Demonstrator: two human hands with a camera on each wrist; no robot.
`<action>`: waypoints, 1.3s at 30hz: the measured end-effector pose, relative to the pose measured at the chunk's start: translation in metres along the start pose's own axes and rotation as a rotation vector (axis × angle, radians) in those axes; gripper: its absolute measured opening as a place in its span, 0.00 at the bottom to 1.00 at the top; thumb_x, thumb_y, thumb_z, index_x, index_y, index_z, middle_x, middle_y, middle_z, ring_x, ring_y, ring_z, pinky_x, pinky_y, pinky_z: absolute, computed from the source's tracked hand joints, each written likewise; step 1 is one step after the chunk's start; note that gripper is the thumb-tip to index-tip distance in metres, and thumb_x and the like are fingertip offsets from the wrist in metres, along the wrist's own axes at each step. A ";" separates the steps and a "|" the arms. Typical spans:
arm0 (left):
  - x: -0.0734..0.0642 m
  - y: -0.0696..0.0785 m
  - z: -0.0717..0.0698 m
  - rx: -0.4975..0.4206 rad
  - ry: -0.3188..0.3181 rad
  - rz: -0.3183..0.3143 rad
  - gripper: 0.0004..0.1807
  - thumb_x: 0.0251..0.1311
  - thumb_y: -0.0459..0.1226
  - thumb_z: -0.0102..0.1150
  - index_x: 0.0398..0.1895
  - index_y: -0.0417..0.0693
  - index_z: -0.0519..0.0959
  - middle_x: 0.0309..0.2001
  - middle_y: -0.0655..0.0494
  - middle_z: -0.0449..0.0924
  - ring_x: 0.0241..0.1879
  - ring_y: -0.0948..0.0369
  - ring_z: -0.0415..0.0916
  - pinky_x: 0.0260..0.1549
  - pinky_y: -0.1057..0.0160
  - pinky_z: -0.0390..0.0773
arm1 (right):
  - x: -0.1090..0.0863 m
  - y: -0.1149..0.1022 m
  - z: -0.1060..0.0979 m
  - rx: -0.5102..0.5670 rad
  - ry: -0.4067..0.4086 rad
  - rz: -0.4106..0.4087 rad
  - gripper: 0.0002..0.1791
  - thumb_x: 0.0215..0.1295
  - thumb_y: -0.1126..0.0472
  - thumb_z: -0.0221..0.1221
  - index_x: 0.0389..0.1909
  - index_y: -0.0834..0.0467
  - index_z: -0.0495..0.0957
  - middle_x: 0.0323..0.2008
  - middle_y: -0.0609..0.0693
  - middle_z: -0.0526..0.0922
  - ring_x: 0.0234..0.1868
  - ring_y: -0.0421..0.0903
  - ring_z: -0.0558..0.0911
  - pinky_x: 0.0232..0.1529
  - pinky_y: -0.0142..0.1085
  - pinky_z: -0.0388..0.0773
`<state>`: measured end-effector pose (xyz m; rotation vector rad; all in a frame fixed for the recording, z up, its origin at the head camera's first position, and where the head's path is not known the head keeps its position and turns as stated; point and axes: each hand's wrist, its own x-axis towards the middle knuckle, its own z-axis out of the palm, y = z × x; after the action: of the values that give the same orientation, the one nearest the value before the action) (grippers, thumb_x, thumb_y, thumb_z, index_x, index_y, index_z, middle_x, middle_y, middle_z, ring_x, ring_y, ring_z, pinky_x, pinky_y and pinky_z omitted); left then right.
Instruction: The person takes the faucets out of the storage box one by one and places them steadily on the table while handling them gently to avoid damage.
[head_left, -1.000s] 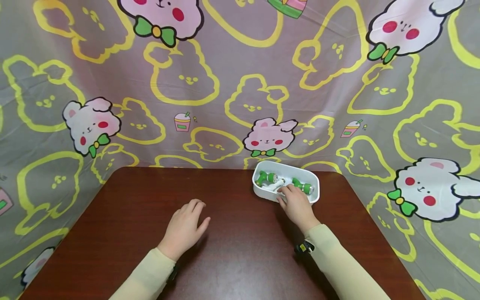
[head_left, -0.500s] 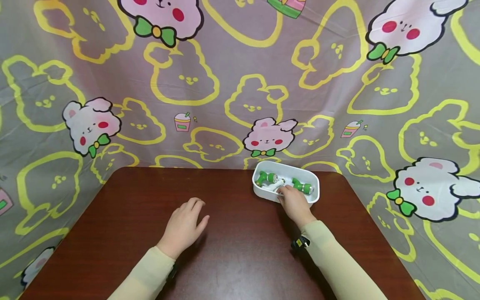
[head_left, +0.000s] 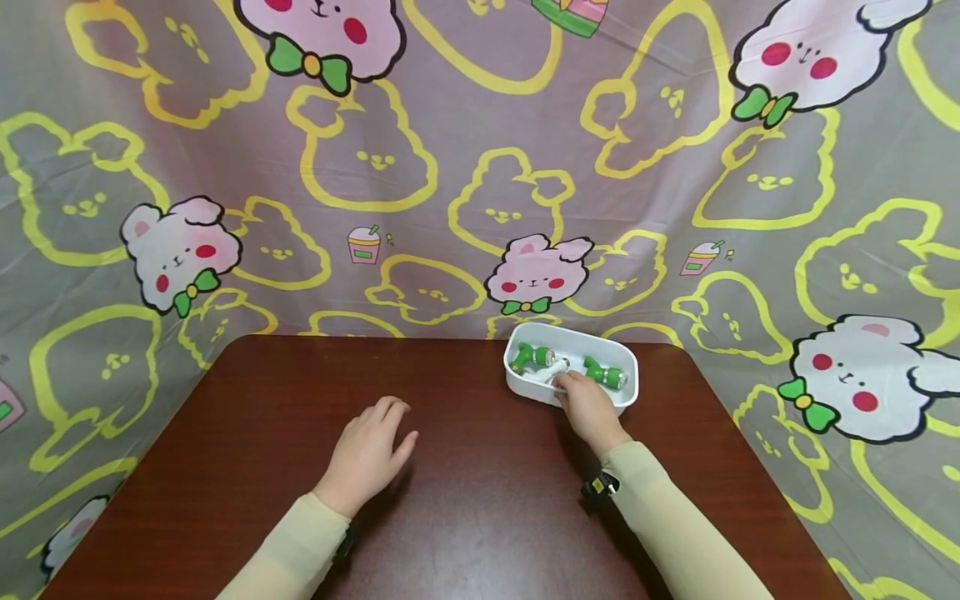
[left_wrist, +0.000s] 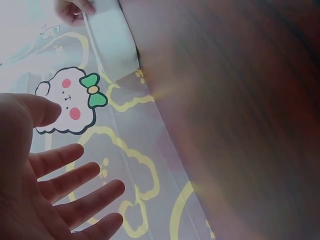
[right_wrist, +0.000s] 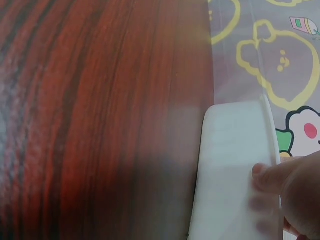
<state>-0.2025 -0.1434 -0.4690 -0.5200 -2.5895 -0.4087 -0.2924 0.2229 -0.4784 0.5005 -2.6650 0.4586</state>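
Observation:
A white, rounded rectangular plastic tub (head_left: 531, 388) stands at the table's back right. In it lie two green branched pieces with silvery ends, a left one (head_left: 529, 357) and a right one (head_left: 604, 374), like pipe fittings. Between them is a white branched piece (head_left: 553, 368), partly hidden. My right hand (head_left: 594, 412) pinches the tub's near rim. In the right wrist view its thumb (right_wrist: 272, 176) presses the outer wall, and the fingers go over the rim, mostly out of sight. My left hand (head_left: 367, 457) hangs over the table's middle left, fingers spread and relaxed, holding nothing.
The dark brown wooden table (head_left: 465, 517) has rounded back corners. A grey curtain (head_left: 420, 208) with cartoon rabbits and yellow outlines hangs right behind it and along both sides. The tub stands close to the back edge.
The right hand has come slightly down and left, and its fingers have settled on the tub's near rim. The tub and the left hand stay practically where they were.

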 end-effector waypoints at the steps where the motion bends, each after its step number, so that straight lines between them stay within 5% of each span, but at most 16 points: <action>1: 0.000 0.000 0.000 -0.004 -0.003 -0.001 0.20 0.64 0.43 0.69 0.54 0.42 0.80 0.52 0.47 0.81 0.45 0.48 0.83 0.42 0.46 0.83 | 0.000 0.000 0.000 0.000 -0.001 -0.001 0.04 0.65 0.66 0.68 0.37 0.57 0.83 0.34 0.50 0.83 0.36 0.54 0.85 0.40 0.48 0.81; 39: 0.026 0.023 0.014 -0.133 -0.062 -0.020 0.27 0.69 0.44 0.65 0.65 0.38 0.75 0.63 0.41 0.78 0.58 0.46 0.81 0.54 0.43 0.81 | -0.014 -0.018 0.003 0.012 0.008 -0.129 0.07 0.64 0.66 0.69 0.40 0.55 0.84 0.35 0.47 0.84 0.37 0.49 0.85 0.41 0.45 0.82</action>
<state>-0.2197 -0.1106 -0.4630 -0.5612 -2.6412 -0.5836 -0.2742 0.2092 -0.4827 0.6682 -2.6037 0.4377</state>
